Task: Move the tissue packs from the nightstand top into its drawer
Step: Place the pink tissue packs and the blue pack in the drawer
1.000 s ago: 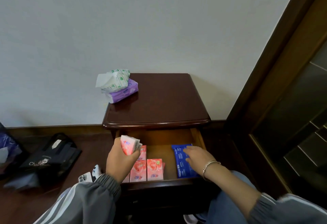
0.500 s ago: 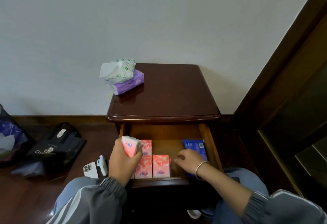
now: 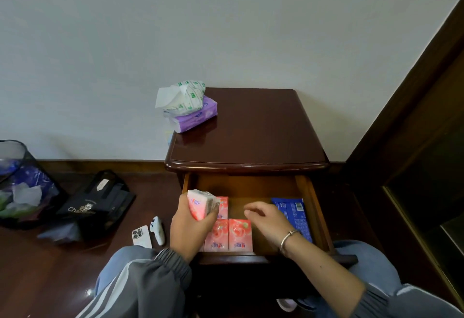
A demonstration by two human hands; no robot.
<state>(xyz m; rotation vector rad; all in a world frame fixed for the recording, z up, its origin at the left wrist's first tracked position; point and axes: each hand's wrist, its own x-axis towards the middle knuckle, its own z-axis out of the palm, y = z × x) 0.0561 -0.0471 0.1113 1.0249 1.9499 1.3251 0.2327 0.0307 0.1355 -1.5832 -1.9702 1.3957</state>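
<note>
Left hand (image 3: 190, 227): clenched around a pink tissue pack (image 3: 199, 204), held tilted above the drawer's 9 o'clock edge. A second ago it gripped the same pack in much the same spot.
Right hand (image 3: 270, 222): released, with the fingers loosely curled around nothing, hovering over the bare middle of the drawer. A second ago it lay on the blue pack, and it has since drawn off toward 9 o'clock.
Bracelet (image 3: 288, 238): on the right wrist.
Drawer (image 3: 313, 212): pulled open beneath the nightstand (image 3: 251, 129) top.
Pink packs (image 3: 240, 238): three show, lying flat at the drawer's 8 o'clock. Two sit side by side in front, and one behind is partly hidden by the left hand.
Blue pack (image 3: 292, 217): flat by the drawer's right wall at 3 o'clock, just beside the right hand and now mostly uncovered.
Green-printed pack (image 3: 184, 99): on top of the purple pack (image 3: 198, 116) at the 10 o'clock corner of the nightstand top, with a tissue sticking out. Both are where they were before.
Floor (image 3: 50, 280): a phone (image 3: 141, 236) and a white controller (image 3: 157, 233) lie side by side at 9 o'clock from the drawer. A black bag (image 3: 98, 204) and a mesh bin (image 3: 17, 184) sit farther out the same way.
</note>
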